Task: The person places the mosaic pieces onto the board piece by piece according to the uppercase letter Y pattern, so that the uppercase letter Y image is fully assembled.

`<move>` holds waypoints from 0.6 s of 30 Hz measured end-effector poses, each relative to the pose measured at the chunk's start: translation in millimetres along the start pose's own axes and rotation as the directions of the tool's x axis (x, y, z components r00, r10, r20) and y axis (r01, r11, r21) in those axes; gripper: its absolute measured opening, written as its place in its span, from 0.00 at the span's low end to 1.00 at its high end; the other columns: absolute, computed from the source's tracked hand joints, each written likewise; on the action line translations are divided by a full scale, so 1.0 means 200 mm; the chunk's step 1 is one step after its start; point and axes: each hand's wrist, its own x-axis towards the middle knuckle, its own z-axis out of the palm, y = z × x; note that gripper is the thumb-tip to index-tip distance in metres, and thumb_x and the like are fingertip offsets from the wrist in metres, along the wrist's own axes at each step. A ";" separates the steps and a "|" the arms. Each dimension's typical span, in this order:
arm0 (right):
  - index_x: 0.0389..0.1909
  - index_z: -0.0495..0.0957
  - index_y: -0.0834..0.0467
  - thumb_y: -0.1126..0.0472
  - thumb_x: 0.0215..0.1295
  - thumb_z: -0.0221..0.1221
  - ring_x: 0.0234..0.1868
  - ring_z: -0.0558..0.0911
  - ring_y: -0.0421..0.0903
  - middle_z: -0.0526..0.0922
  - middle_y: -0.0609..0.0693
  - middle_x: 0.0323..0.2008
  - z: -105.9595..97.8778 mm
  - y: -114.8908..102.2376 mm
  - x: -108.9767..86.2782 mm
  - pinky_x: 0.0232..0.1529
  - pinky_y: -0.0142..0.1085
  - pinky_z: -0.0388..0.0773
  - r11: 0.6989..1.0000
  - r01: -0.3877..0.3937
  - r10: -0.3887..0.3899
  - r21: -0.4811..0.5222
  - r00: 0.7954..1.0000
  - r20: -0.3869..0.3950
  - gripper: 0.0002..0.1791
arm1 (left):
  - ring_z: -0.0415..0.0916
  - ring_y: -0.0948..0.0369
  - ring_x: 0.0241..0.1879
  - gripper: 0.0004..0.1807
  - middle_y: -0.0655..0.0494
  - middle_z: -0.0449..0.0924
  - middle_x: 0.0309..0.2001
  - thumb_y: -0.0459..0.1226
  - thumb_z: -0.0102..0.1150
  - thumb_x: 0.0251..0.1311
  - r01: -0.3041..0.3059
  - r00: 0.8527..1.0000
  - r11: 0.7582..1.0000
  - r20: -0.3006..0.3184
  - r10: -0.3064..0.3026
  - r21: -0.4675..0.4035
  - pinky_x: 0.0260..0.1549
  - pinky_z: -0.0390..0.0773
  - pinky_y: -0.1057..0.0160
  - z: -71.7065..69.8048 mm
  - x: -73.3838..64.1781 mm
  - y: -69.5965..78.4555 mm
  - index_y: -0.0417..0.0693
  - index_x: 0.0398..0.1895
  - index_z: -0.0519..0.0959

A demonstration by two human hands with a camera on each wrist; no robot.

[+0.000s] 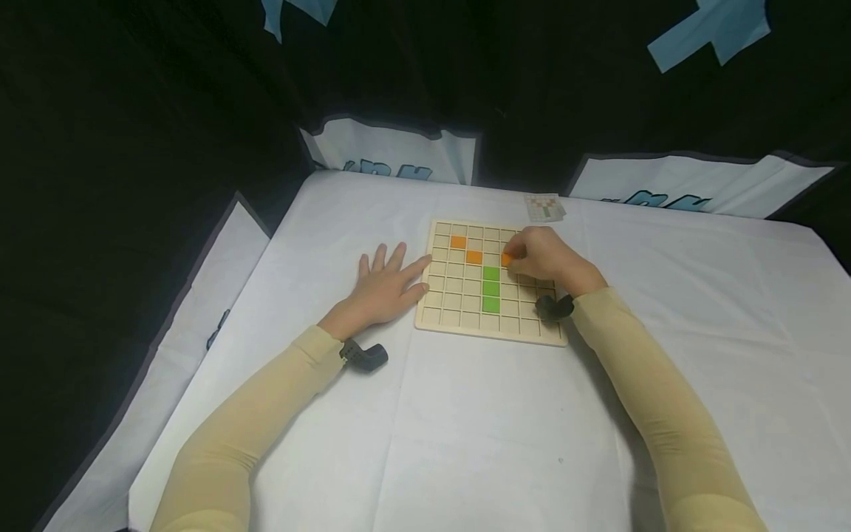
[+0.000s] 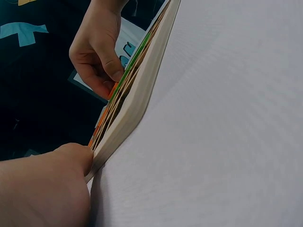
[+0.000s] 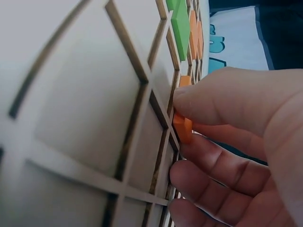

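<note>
A square wooden grid board (image 1: 492,337) lies on the white-covered table. Several green tiles (image 1: 490,289) form a column in it, with orange tiles (image 1: 466,250) set diagonally at the upper left. My left hand (image 1: 380,294) rests on the cloth with fingers spread, index finger and thumb against the board's left edge. Over the board's right half, my right hand (image 1: 545,258) pinches an orange tile (image 3: 182,127) between thumb and fingers, close to the grid. Another bit of orange (image 3: 185,80) shows past the thumb; whether it is a separate tile I cannot tell.
Behind the board lies a small card (image 1: 544,207) with a printed grid pattern. Dark curtains (image 1: 425,81) with blue tape stand around the table's far and left sides. A dark wrist device (image 1: 364,357) hangs from the left wrist, another (image 1: 555,307) from the right.
</note>
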 end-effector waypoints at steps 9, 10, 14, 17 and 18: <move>0.54 0.84 0.66 0.69 0.58 0.67 0.50 0.79 0.54 0.86 0.63 0.54 0.00 -0.01 0.00 0.61 0.50 0.78 0.999 -0.045 0.045 0.009 0.999 0.008 0.21 | 0.26 0.34 0.81 0.34 0.40 0.34 0.84 0.59 0.36 0.76 0.000 1.000 1.000 0.001 0.000 -0.001 0.74 0.29 0.28 0.00 0.01 -0.01 0.68 0.82 0.51; 0.54 0.84 0.66 0.69 0.58 0.67 0.50 0.79 0.54 0.86 0.63 0.54 0.00 -0.01 0.00 0.60 0.50 0.78 0.999 -0.045 0.045 0.009 0.999 0.006 0.21 | 0.26 0.34 0.81 0.34 0.40 0.34 0.84 0.59 0.36 0.76 0.000 1.000 1.000 0.001 0.000 0.002 0.74 0.29 0.28 0.00 0.01 -0.01 0.68 0.82 0.51; 0.54 0.84 0.67 0.70 0.57 0.66 0.49 0.78 0.54 0.86 0.62 0.54 0.00 -0.02 -0.01 0.60 0.50 0.78 0.999 -0.041 0.041 0.010 0.999 -0.001 0.21 | 0.26 0.34 0.81 0.34 0.40 0.35 0.84 0.59 0.36 0.76 0.000 1.000 1.000 -0.002 0.000 0.001 0.74 0.29 0.28 0.00 0.01 -0.01 0.67 0.82 0.51; 0.54 0.84 0.67 0.70 0.58 0.66 0.51 0.79 0.55 0.86 0.63 0.54 0.01 -0.02 -0.01 0.62 0.51 0.77 0.999 -0.039 0.039 0.015 0.999 -0.001 0.21 | 0.26 0.33 0.81 0.34 0.40 0.35 0.84 0.59 0.36 0.76 0.001 1.000 1.000 -0.002 -0.001 -0.002 0.74 0.29 0.28 0.00 0.01 0.00 0.67 0.82 0.51; 0.54 0.84 0.67 0.70 0.58 0.66 0.51 0.79 0.55 0.85 0.63 0.55 0.01 -0.02 -0.01 0.62 0.51 0.77 0.999 -0.036 0.036 0.015 0.999 -0.002 0.21 | 0.26 0.33 0.81 0.34 0.40 0.35 0.84 0.59 0.36 0.76 0.002 1.000 1.000 -0.001 -0.002 -0.001 0.74 0.29 0.28 0.00 0.01 0.00 0.67 0.82 0.51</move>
